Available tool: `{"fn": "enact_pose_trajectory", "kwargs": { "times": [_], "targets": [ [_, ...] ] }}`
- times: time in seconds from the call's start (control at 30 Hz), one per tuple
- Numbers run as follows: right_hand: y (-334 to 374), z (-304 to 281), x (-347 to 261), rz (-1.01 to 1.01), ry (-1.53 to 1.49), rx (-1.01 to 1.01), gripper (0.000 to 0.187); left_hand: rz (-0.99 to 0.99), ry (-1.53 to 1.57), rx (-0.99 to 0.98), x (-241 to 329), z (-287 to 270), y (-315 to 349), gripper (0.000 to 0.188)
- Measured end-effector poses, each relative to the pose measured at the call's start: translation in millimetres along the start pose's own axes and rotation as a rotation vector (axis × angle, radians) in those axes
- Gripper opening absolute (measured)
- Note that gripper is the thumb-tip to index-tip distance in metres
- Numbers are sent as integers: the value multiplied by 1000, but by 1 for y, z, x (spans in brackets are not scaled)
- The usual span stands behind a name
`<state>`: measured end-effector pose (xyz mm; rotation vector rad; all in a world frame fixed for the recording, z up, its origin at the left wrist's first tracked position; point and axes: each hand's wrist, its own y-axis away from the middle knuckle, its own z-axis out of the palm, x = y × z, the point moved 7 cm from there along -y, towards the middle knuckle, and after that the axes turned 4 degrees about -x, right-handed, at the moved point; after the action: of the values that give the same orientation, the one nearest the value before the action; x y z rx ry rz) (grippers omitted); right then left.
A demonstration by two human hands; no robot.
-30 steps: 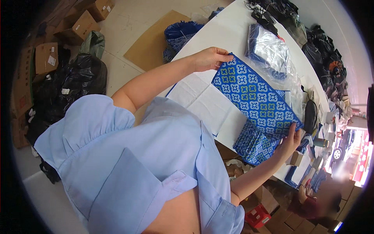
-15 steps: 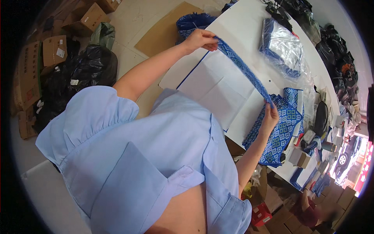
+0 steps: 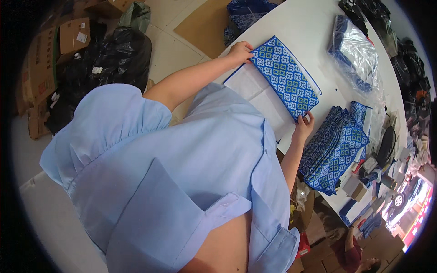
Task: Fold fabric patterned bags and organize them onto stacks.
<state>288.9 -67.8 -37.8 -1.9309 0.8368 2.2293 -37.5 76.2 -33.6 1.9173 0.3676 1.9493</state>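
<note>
A blue cloth (image 3: 287, 77) with a white and green geometric pattern lies part folded over on the table, its plain white underside (image 3: 255, 88) showing on the side toward me. My left hand (image 3: 240, 53) pinches the left end of the patterned fold. At the fold's other end, my right hand (image 3: 303, 127) has its fingertips closed on the corner. Both thumbs are partly hidden. Right of my right hand lies a fanned stack of matching folded cloths (image 3: 334, 150).
The white table (image 3: 312, 41) holds a clear plastic bag (image 3: 359, 54) with blue-edged cloths. More blue cloths (image 3: 248, 16) lie at its far left edge. Black bags (image 3: 120, 59) and cardboard boxes (image 3: 43, 63) stand on the floor at left. Another person (image 3: 350, 250) is at lower right.
Half a second ago the cloth's edge was held up as a narrow strip between my hands. Now that part lies folded toward me, pattern up. The view has shifted slightly.
</note>
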Motion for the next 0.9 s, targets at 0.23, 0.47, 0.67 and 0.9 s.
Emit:
{"fn": "enact_pose_trajectory", "kwargs": {
  "times": [0.23, 0.47, 0.67, 0.9],
  "targets": [
    [1, -8, 4, 19, 94, 88, 47, -38, -40, 66, -1, -2, 5, 16],
    [-2, -5, 5, 32, 151, 108, 40, -40, -67, 134, -4, -6, 0, 15],
    [1, -2, -5, -47, 353, 114, 38, -4, -259, 115, 10, -3, 6, 15],
    [33, 32, -66, -533, 1184, 432, 41, 777, -1007, 325, 71, 37, 51, 31]
  ]
}}
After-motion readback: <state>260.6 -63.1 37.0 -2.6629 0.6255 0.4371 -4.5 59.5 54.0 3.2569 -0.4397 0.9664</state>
